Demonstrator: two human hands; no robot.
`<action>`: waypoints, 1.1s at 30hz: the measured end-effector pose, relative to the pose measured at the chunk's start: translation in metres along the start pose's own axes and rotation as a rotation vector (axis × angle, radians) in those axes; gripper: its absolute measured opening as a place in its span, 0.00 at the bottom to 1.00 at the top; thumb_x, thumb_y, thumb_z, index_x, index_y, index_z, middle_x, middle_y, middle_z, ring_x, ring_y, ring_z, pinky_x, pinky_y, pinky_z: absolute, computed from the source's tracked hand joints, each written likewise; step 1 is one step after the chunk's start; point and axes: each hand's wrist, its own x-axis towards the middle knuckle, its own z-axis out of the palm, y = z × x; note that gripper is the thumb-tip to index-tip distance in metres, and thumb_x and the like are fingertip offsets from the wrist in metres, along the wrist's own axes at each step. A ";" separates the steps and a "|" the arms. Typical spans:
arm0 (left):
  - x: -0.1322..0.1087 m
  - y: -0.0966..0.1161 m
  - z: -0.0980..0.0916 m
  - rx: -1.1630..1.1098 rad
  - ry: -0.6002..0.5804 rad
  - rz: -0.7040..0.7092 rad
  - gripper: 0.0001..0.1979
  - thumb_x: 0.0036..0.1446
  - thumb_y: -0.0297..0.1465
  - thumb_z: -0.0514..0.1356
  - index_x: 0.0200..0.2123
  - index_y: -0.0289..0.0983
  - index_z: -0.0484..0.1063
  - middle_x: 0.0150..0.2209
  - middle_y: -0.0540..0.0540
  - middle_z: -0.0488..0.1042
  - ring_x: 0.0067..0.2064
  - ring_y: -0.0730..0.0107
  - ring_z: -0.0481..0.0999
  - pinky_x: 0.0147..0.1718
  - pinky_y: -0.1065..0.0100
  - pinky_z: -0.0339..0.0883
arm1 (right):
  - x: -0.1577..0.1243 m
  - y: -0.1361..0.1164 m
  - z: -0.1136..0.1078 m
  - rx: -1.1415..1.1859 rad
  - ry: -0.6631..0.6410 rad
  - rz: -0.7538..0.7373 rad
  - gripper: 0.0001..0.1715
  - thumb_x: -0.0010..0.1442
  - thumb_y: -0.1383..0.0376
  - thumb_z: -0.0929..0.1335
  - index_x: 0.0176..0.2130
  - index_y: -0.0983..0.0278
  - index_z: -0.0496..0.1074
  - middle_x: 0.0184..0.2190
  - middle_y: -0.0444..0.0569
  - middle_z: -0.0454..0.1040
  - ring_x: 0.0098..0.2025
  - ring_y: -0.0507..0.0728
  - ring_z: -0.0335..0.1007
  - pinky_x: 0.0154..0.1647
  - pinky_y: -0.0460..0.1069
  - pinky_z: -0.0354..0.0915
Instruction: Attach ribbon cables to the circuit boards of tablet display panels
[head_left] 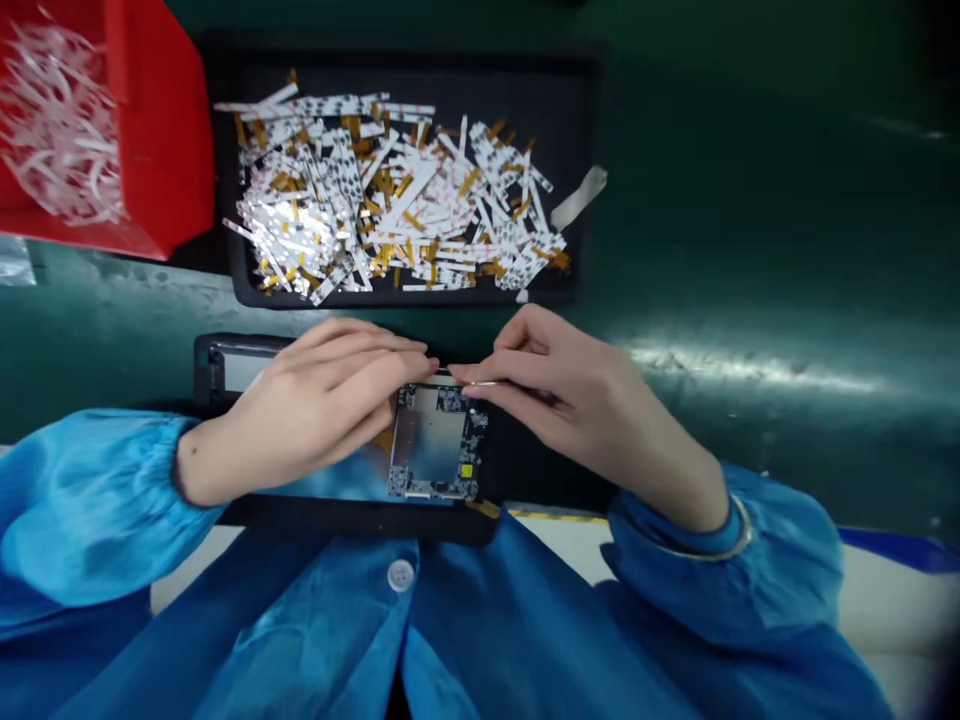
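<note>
Dark green desk [757, 240], glossy, with a streak of light across its right side. Up top, a black tray [405, 72] heaped with loose white printed strips [390, 190] with orange tails; one pale strip [577, 197] lying across the tray's right rim. Far left, a red bin [165, 130] full of clear curled plastic scraps [60, 130]. Nearer the body, a black holder [352, 520] carrying a small circuit board [439, 440], lying flat, its top edge between both hands; to the left of it, a dark case [244, 367] with a silver panel. Left hand [315, 400] curved over the holder, fingertips [427, 358] at the board's top edge; whether that grip has hold of anything, impossible to tell. Right hand [577, 410] in a tight pinch, thumb and fingers closed on a thin silver sliver [484, 383] at that same edge. Good control here: hands low, fingertips close together, pressure only at the very tips. Blue smock sleeves [90, 500] gathered at both wrists.
</note>
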 end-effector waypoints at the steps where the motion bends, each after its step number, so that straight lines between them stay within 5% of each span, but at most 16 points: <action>1: -0.001 0.001 0.001 0.035 -0.007 0.019 0.14 0.65 0.23 0.54 0.53 0.33 0.68 0.51 0.41 0.77 0.55 0.61 0.76 0.56 0.60 0.67 | -0.001 0.001 -0.002 0.008 -0.032 0.016 0.10 0.67 0.63 0.67 0.43 0.59 0.79 0.33 0.48 0.66 0.29 0.50 0.64 0.24 0.46 0.61; 6: 0.004 0.004 0.003 0.018 -0.029 0.013 0.15 0.64 0.24 0.53 0.54 0.33 0.66 0.51 0.40 0.76 0.52 0.60 0.77 0.53 0.58 0.70 | -0.007 0.005 -0.011 0.225 -0.048 0.056 0.11 0.62 0.63 0.71 0.46 0.54 0.79 0.36 0.47 0.69 0.33 0.52 0.67 0.27 0.46 0.64; 11: 0.011 0.006 0.008 -0.125 -0.050 0.005 0.18 0.65 0.23 0.52 0.57 0.34 0.63 0.55 0.42 0.74 0.57 0.63 0.74 0.54 0.61 0.72 | -0.009 -0.001 -0.003 0.530 0.488 0.141 0.11 0.65 0.61 0.69 0.32 0.55 0.80 0.31 0.47 0.70 0.42 0.58 0.68 0.38 0.52 0.67; 14: 0.010 0.006 0.010 -0.004 -0.073 0.121 0.17 0.65 0.23 0.53 0.56 0.33 0.64 0.57 0.41 0.74 0.62 0.62 0.71 0.56 0.60 0.72 | -0.006 -0.001 0.010 0.641 0.616 0.178 0.19 0.67 0.57 0.66 0.27 0.59 0.75 0.24 0.45 0.64 0.30 0.52 0.64 0.27 0.49 0.62; 18: 0.007 0.007 0.011 0.171 -0.065 0.216 0.14 0.65 0.24 0.56 0.54 0.36 0.67 0.60 0.44 0.71 0.63 0.61 0.68 0.56 0.59 0.72 | -0.002 0.001 0.019 0.913 0.514 0.309 0.13 0.68 0.55 0.65 0.33 0.59 0.64 0.27 0.40 0.69 0.16 0.45 0.59 0.13 0.44 0.56; 22: 0.007 0.008 0.011 0.203 -0.055 0.235 0.15 0.65 0.24 0.57 0.55 0.30 0.66 0.59 0.40 0.72 0.63 0.58 0.69 0.56 0.58 0.72 | -0.002 0.000 0.018 0.966 0.329 0.395 0.17 0.60 0.59 0.73 0.38 0.57 0.60 0.27 0.36 0.72 0.23 0.50 0.75 0.21 0.45 0.72; 33: 0.007 0.008 0.013 0.150 -0.040 0.208 0.15 0.64 0.25 0.58 0.54 0.36 0.68 0.59 0.42 0.71 0.62 0.60 0.70 0.57 0.57 0.73 | 0.000 -0.002 0.019 0.938 0.351 0.407 0.18 0.55 0.61 0.75 0.36 0.59 0.63 0.24 0.35 0.73 0.24 0.50 0.77 0.22 0.42 0.72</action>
